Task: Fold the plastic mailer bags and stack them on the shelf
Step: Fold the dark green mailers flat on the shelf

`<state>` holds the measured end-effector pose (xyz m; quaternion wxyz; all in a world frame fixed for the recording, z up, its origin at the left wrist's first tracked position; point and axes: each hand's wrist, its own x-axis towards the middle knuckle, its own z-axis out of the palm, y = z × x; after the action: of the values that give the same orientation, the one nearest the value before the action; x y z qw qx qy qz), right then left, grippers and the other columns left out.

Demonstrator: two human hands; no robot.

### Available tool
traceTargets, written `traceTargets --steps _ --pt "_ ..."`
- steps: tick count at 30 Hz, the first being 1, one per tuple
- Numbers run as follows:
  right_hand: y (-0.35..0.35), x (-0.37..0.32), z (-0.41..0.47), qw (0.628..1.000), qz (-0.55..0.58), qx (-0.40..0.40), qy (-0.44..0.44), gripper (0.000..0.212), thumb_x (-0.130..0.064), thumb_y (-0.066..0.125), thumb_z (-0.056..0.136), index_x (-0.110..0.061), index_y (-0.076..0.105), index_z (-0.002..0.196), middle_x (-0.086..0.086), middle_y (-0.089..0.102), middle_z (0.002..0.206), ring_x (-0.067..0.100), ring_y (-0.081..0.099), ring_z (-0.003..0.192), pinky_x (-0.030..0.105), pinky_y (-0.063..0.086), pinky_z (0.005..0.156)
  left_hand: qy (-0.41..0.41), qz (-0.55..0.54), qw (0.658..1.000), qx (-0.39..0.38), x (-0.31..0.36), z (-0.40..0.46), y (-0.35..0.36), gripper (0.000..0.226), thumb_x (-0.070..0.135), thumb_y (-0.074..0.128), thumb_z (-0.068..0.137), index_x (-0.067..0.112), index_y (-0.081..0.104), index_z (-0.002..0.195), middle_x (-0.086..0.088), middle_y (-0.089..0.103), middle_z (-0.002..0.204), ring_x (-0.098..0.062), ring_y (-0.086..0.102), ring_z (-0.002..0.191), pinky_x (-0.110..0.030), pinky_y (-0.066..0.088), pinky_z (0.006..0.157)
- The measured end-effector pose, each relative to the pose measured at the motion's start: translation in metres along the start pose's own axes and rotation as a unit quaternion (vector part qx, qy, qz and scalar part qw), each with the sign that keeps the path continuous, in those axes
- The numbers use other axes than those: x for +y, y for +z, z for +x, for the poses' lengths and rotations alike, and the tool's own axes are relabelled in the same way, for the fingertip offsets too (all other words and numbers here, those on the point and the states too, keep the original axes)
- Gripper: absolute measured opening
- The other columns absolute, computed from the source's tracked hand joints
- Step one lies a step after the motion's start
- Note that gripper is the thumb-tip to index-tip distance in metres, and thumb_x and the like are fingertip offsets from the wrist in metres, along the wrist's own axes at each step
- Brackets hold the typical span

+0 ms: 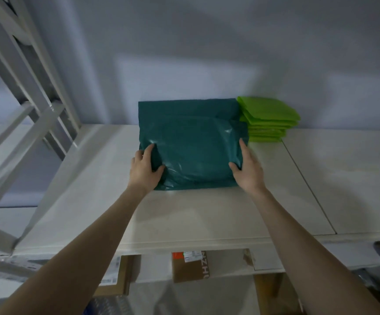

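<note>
A folded dark teal mailer bag lies on the white top shelf, its far edge against the wall. My left hand grips its near left corner, thumb on top and fingers curled round the edge. My right hand holds the right edge, thumb on top of the plastic and fingers along the side. A stack of several folded bright green mailer bags stands just right of the teal bag, touching it at the back.
White metal shelf uprights and braces rise at the left. Below the shelf's front edge sit cardboard boxes. A seam runs through the shelf board at the right. The grey wall closes the back.
</note>
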<state>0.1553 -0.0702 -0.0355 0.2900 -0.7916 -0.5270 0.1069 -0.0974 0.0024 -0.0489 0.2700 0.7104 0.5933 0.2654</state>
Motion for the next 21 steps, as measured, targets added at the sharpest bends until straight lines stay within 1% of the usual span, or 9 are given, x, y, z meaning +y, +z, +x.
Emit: traceTargets --steps 3,5,6,8,10,12,15,18,21 --pt "0.003 0.006 0.003 0.995 -0.056 -0.062 0.052 0.067 -0.033 0.052 0.092 -0.026 0.016 0.149 0.005 0.035 0.148 0.028 0.033 0.133 0.044 0.032 0.106 -0.043 0.049 0.997 -0.032 -0.003 0.002 0.001 0.06 0.035 0.057 0.087 0.022 0.035 0.142 -0.012 0.035 0.137 -0.032 0.033 0.126 -0.04 0.03 0.109" --pt "0.002 0.007 0.005 0.991 -0.085 -0.08 0.068 0.064 -0.037 0.049 0.092 -0.026 0.02 0.148 0.007 0.034 0.146 0.03 0.029 0.133 0.045 0.03 0.104 -0.042 0.119 0.992 -0.002 -0.002 -0.001 0.001 0.052 0.044 0.052 0.088 0.023 0.044 0.135 -0.01 0.036 0.134 -0.033 0.036 0.121 -0.042 0.031 0.104" --pt "0.001 0.005 0.006 0.991 -0.095 -0.067 0.07 0.062 -0.038 0.048 0.091 -0.024 0.023 0.147 0.01 0.032 0.146 0.031 0.027 0.132 0.045 0.03 0.103 -0.035 0.155 0.987 0.031 -0.001 0.0 0.001 0.05 0.046 0.05 0.088 0.021 0.048 0.13 -0.009 0.036 0.134 -0.034 0.036 0.12 -0.043 0.031 0.103" --pt "0.0 0.001 0.012 0.994 -0.097 0.009 0.05 0.063 -0.037 0.049 0.09 -0.016 0.026 0.145 0.015 0.029 0.145 0.033 0.027 0.13 0.045 0.031 0.102 -0.013 0.184 0.977 0.106 0.004 0.004 0.001 0.05 0.046 0.048 0.088 0.012 0.047 0.124 -0.012 0.032 0.14 -0.035 0.032 0.126 -0.045 0.027 0.105" --pt "0.002 -0.006 0.022 0.993 -0.104 0.06 -0.006 0.065 -0.036 0.048 0.09 -0.011 0.024 0.146 0.018 0.025 0.149 0.035 0.027 0.133 0.046 0.029 0.106 0.04 0.176 0.973 0.142 0.013 0.015 0.004 0.055 0.044 0.044 0.091 0.007 0.04 0.131 -0.015 0.021 0.151 -0.033 0.018 0.14 -0.046 0.012 0.115" --pt "0.009 -0.013 0.033 0.986 -0.146 0.049 -0.069 0.067 -0.042 0.042 0.092 -0.014 0.02 0.148 0.015 0.017 0.155 0.035 0.018 0.141 0.05 0.019 0.111 0.112 0.195 0.967 0.122 0.024 0.028 0.01 0.064 0.047 0.031 0.094 0.01 0.024 0.145 -0.011 0.005 0.158 -0.026 0.001 0.146 -0.042 -0.004 0.115" --pt "0.026 -0.02 0.045 0.97 -0.219 0.013 -0.108 0.069 -0.055 0.026 0.09 -0.021 0.016 0.15 0.01 0.011 0.158 0.031 0.007 0.145 0.061 0.006 0.111 0.179 0.265 0.946 0.055 0.031 0.048 0.022 0.071 0.055 0.007 0.088 0.022 0.003 0.151 -0.005 -0.008 0.159 -0.022 -0.008 0.146 -0.044 -0.008 0.115" --pt "0.042 -0.021 0.05 0.967 -0.228 -0.015 -0.114 0.073 -0.061 0.012 0.087 -0.022 0.016 0.15 0.008 0.013 0.158 0.029 0.009 0.146 0.061 0.005 0.111 0.145 0.291 0.946 -0.002 0.019 0.058 0.034 0.066 0.057 0.008 0.092 0.028 -0.005 0.15 -0.001 -0.012 0.159 -0.021 -0.011 0.146 -0.046 -0.006 0.117" --pt "0.053 -0.015 0.055 0.972 -0.21 -0.042 -0.101 0.065 -0.057 0.023 0.095 -0.027 0.008 0.15 0.004 0.006 0.159 0.025 0.003 0.146 0.056 0.0 0.114 0.118 0.274 0.954 -0.023 0.01 0.06 0.042 0.063 0.056 0.015 0.095 0.031 -0.006 0.15 0.003 -0.013 0.158 -0.019 -0.012 0.146 -0.046 -0.006 0.118"
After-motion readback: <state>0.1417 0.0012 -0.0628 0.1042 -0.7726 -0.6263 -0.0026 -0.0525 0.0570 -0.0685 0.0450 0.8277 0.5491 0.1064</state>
